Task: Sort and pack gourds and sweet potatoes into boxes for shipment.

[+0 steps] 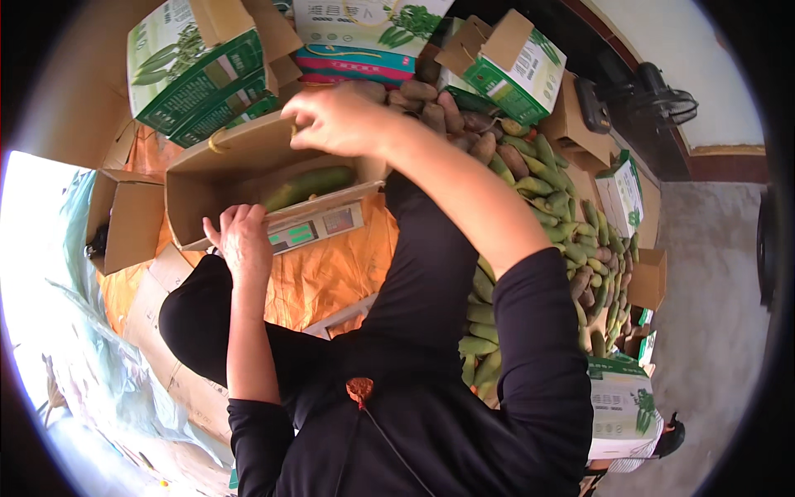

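Box: upper left of centre, open, one green vegetable lying inside
Left hand: on the near rim, fingers bent over it
Right hand: at the far rim, fingers curled; whether they grip anything, I cannot tell
Scale: display just below the box
Pile: right of centre

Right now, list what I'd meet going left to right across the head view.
Small open carton → left hand → right hand → heap of green vegetables → black fan.
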Demonstrator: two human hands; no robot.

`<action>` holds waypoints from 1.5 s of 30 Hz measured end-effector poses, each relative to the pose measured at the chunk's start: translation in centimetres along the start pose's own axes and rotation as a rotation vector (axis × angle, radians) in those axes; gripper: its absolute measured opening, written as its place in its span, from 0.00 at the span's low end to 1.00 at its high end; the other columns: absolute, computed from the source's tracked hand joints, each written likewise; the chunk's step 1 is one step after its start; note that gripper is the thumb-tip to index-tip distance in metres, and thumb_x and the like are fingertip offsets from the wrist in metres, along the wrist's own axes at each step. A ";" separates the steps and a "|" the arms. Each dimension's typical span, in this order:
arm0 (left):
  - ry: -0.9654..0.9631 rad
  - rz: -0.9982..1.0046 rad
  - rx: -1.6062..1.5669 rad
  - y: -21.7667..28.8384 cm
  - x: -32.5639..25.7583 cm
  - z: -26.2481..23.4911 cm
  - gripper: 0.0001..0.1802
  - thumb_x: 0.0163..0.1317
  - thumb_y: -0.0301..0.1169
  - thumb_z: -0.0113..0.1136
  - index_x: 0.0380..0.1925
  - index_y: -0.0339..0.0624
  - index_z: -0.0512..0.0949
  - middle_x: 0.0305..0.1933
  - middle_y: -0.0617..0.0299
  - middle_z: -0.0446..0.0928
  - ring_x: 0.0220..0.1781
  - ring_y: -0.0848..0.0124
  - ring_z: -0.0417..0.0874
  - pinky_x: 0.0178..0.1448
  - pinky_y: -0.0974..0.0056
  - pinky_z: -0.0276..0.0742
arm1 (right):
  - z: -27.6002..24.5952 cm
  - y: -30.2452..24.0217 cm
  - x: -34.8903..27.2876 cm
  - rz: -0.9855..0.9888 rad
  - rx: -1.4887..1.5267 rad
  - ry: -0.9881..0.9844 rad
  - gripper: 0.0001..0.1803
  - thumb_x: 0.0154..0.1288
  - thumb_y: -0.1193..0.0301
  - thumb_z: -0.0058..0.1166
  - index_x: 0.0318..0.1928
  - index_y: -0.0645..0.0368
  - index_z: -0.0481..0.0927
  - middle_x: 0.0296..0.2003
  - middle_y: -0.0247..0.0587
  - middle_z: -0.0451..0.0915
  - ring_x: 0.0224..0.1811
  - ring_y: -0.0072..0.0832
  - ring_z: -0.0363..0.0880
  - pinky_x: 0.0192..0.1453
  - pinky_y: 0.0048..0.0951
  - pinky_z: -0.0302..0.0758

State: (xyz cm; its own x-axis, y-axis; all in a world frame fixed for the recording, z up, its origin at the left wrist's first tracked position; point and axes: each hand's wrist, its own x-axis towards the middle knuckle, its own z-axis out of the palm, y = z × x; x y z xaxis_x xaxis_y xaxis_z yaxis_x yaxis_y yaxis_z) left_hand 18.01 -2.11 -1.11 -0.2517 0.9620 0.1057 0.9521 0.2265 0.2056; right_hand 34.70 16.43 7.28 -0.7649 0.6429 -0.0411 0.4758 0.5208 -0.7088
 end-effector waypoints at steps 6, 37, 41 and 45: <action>-0.029 -0.010 0.023 0.7 0.4 -0.1 0.06 0.56 0.25 0.61 0.33 0.49 0.80 0.40 0.69 0.79 0.56 0.64 0.75 0.73 0.36 0.45 | -6.6 7.8 -10.2 0.285 0.080 0.316 0.21 0.66 0.65 0.58 0.58 0.55 0.76 0.45 0.40 0.82 0.42 0.24 0.79 0.49 0.28 0.76; -0.080 0.001 0.053 1.5 1.0 0.2 0.10 0.52 0.24 0.64 0.35 0.49 0.80 0.40 0.67 0.79 0.56 0.64 0.75 0.72 0.38 0.48 | 24.7 24.1 -41.4 1.564 0.111 -0.019 0.44 0.42 0.58 0.74 0.59 0.62 0.71 0.54 0.52 0.77 0.58 0.43 0.76 0.62 0.39 0.74; -0.104 -0.024 0.061 1.3 0.6 -0.2 0.11 0.51 0.23 0.64 0.35 0.49 0.81 0.41 0.66 0.79 0.56 0.64 0.75 0.73 0.38 0.47 | 25.7 23.5 -41.2 1.599 0.096 0.021 0.46 0.43 0.58 0.74 0.61 0.63 0.69 0.57 0.52 0.74 0.59 0.43 0.74 0.63 0.39 0.74; -0.106 -0.008 0.051 1.2 0.7 -0.1 0.08 0.53 0.24 0.62 0.35 0.48 0.80 0.40 0.65 0.79 0.56 0.62 0.75 0.72 0.39 0.47 | 26.2 23.7 -41.3 1.656 0.083 0.035 0.46 0.44 0.58 0.74 0.63 0.63 0.68 0.58 0.52 0.73 0.61 0.44 0.73 0.63 0.39 0.73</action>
State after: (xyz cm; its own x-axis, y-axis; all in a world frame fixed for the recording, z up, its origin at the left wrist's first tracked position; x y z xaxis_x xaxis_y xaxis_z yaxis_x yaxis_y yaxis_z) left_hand 18.98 -1.22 -0.68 -0.2423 0.9702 0.0003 0.9583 0.2393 0.1563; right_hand 66.20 -12.46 -26.28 0.5244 0.4449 -0.7260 0.6867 -0.7251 0.0516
